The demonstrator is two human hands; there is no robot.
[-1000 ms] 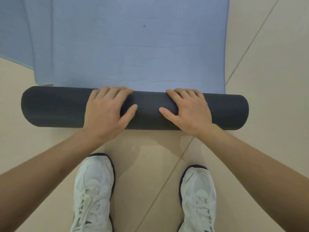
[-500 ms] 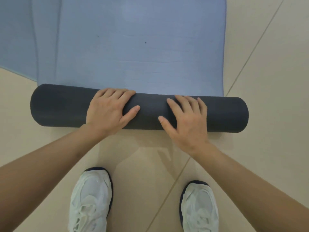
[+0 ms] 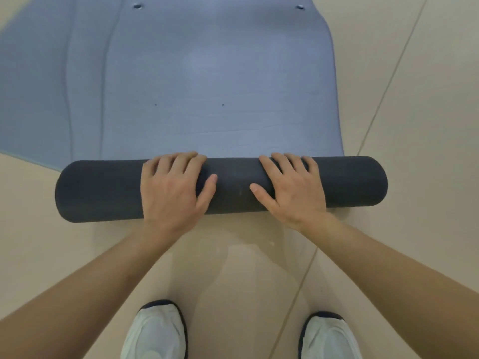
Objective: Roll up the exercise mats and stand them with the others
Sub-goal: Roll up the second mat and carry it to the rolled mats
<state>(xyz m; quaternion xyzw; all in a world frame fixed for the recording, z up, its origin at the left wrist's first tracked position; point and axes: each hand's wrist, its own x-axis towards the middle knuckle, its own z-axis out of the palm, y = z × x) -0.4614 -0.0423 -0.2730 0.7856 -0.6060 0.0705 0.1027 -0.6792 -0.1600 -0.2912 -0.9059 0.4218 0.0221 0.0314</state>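
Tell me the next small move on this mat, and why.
Probably push the dark roll forward a part-turn with both palms. The left hand and right hand press on its top near the middle, and a long flat blue stretch of mat lies ahead of it, so rolling is not yet done.

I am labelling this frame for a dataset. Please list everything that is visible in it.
dark grey rolled part of the foam exercise mat: one, dark grey, across the floor at centre.
flat blue part of that mat: one, blue, beyond the roll.
second flat blue mat: apparently one, blue, far left.
small eyelet holes: two, greyish, at the mat's far end.
tiled floor: one, beige, all around.
white shoes: two, white with dark trim, bottom edge.
left hand: one, on the roll.
right hand: one, on the roll.
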